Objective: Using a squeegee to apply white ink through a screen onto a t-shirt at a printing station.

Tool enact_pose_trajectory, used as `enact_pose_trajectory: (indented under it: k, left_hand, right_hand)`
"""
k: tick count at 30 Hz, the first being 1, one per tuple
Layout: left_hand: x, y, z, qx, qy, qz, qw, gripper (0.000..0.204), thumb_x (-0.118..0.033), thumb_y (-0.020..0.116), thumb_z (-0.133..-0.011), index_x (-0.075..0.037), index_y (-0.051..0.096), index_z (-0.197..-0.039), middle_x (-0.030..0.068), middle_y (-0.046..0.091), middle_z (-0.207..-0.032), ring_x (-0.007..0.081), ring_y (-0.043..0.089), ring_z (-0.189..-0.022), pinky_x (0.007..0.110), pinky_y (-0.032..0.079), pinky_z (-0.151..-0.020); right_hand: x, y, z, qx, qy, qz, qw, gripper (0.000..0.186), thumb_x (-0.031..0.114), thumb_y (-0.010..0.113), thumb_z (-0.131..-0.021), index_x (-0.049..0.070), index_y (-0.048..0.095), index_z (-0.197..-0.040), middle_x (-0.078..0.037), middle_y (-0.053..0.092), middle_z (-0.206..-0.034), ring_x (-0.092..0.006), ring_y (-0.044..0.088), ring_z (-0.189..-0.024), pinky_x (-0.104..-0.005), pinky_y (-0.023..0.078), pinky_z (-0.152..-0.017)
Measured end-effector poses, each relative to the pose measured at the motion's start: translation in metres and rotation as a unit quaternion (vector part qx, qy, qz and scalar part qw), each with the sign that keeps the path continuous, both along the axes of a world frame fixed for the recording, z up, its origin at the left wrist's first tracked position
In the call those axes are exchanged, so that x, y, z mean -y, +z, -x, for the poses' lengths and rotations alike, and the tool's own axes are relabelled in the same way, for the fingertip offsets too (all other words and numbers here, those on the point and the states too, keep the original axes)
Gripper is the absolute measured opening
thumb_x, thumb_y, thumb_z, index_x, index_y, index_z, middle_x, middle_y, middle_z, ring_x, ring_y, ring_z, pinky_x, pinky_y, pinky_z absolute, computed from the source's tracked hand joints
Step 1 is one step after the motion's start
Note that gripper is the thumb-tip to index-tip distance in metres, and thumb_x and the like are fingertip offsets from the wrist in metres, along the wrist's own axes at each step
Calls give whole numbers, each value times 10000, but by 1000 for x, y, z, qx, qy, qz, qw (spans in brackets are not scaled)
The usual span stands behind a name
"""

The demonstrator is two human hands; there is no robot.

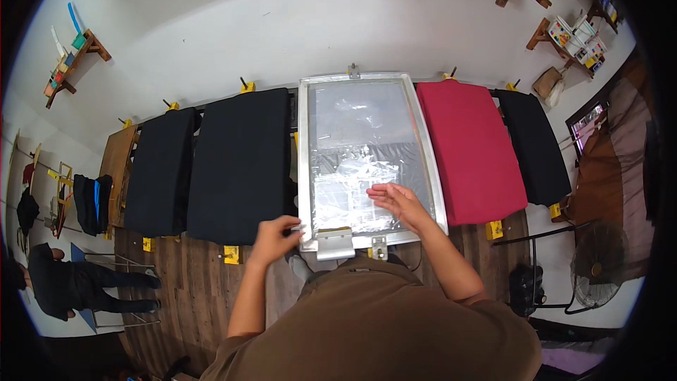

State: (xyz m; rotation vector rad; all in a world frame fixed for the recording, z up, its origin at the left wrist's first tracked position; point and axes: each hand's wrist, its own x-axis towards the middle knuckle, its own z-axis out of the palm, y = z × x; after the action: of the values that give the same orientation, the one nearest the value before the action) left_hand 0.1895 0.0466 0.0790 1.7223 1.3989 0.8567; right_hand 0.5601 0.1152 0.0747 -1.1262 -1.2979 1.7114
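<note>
A screen printing frame (305, 162) with silver metal sides lies in front of me, its grey mesh shiny and wrinkled as if covered with clear film. Over the lower right of the mesh, my right hand (398, 204) is open with its fingers stretched to the left; whether it touches the surface I cannot tell. My left hand (276, 238) is beside the frame's near left corner, thumb and fingers apart, holding nothing I can see. A silver metal piece, perhaps a squeegee (335, 245), rests across the near edge. Next to it is a metal clamp (379, 248).
Black cloth-covered boards (238, 169) stand to the left; a red one (471, 155) and another black one (539, 148) to the right. Yellow brackets (232, 255) hold them. A fan (596, 268) stands at right. Another person (67, 282) is at far left. Shelves (88, 46) line the walls.
</note>
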Motion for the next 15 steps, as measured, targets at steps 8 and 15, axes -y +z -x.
enact_pose_trajectory:
  k: [8, 15]
  left_hand:
    - [50, -44, 116, -101, 374, -64, 920, 364, -270, 706, -988, 28, 656, -785, 68, 657, -619, 96, 613, -585, 284, 499, -598]
    - [53, -74, 172, -157, 367, -42, 916, 411, -296, 766, -932, 28, 625, -722, 91, 550, -553, 119, 511, -520, 321, 443, -539]
  right_hand:
    - [78, -67, -45, 147, -77, 150, 975, 572, 496, 458, -1074, -29, 672, -1143, -161, 752, -1038, -250, 724, -883, -358, 557, -772]
    - [140, -79, -1, 378, -59, 96, 919, 748, 679, 580, -937, -16, 711, -691, -145, 717, -677, -267, 721, -702, -388, 553, -702]
